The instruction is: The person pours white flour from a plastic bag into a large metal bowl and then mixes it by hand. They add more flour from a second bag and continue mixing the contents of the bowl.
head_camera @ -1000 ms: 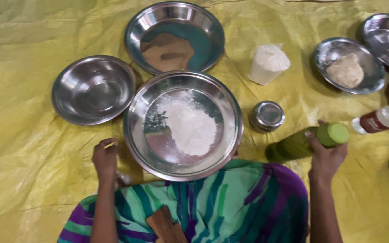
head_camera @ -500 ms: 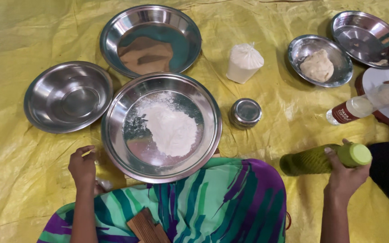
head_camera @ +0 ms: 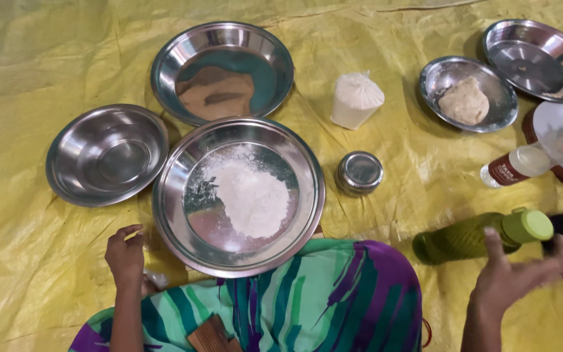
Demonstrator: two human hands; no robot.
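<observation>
Crinkled yellow plastic sheet (head_camera: pixel 47 58) underneath everything, glossy and creased. Just beyond the left hand (head_camera: pixel 125 255), a wide round steel plate (head_camera: pixel 184 215), polished and shallow, with a soft mound of white flour (head_camera: pixel 252 199) in its hollow. Further out from that hand, an empty steel bowl (head_camera: pixel 107 154) with a mirror sheen, and past the plate a second large steel dish (head_camera: pixel 221 70). Left hand loosely curled, fingers bent, resting by the plate's rim; whether actually touching the rim, cannot tell.

Right hand (head_camera: pixel 513 277) blurred, fingers spread open, gripping nothing. Just above it, a green plastic bottle (head_camera: pixel 467 238) with a lighter green cap, lying on its side on the sheet, apart from the fingers. Further off, a small round lidded steel tin (head_camera: pixel 360 173), a tied white bag (head_camera: pixel 355 99) and a steel bowl with a pale dough lump (head_camera: pixel 464 101).
</observation>
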